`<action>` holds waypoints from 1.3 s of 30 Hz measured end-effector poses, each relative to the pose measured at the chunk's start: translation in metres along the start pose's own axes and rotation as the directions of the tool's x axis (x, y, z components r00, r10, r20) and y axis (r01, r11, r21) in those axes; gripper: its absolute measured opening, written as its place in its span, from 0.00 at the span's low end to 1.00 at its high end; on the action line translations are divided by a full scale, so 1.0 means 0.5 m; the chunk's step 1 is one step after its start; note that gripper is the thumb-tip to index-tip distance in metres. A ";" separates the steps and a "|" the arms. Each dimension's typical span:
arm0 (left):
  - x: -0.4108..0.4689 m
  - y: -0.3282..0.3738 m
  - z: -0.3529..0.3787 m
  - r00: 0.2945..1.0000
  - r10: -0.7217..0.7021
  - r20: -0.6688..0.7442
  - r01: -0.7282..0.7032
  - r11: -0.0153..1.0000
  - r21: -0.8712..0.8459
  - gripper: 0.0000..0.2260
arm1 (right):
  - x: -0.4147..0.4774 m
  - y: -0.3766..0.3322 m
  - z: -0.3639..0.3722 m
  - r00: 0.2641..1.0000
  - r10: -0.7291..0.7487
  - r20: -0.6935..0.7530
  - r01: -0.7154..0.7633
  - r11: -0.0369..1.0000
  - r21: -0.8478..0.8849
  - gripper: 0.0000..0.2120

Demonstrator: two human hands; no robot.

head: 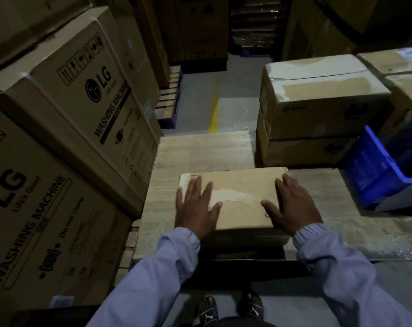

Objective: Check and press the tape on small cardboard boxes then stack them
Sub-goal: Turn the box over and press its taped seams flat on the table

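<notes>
big washing-machine cartons (65, 109) wall off the left. a wooden platform (200, 149) runs across the middle, with a stack (318, 109) of two boxes at its far right and a blue crate (384, 171) just beside that stack. the box (242, 206) being checked lies flat on the platform near its front edge, apart from the stack. the left hand (195, 208) and right hand (294, 208) both lie flat on its top, one toward each end, fingers straight and spread, gripping nothing. a shiny strip of tape (233, 195) shows between them.

risks, as i judge them: the box is close to the front edge, so a push toward the body could slide it off. the light is dim, so a lifted tape edge could be missed. pressing only near the ends may leave the middle loose.

the box's long axis runs left to right, broad face up, and the tape seems to follow it.
</notes>
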State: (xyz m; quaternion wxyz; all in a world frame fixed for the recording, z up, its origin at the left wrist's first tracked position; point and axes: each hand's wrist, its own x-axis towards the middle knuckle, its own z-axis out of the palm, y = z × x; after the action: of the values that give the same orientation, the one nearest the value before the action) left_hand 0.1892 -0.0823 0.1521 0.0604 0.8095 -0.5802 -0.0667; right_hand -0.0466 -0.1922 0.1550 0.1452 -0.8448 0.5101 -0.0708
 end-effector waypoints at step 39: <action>0.001 -0.026 -0.011 0.931 -0.218 0.293 0.360 0.689 -0.629 0.27 | -0.047 -0.143 -0.127 0.972 -0.185 -0.147 0.236 0.803 0.547 0.33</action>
State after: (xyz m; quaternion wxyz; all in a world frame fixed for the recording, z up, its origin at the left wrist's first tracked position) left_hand 0.2025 -0.0782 0.1553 0.2803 0.8031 -0.3840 -0.3591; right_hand -0.0145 -0.1513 0.2387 0.3557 -0.8124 0.3756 -0.2692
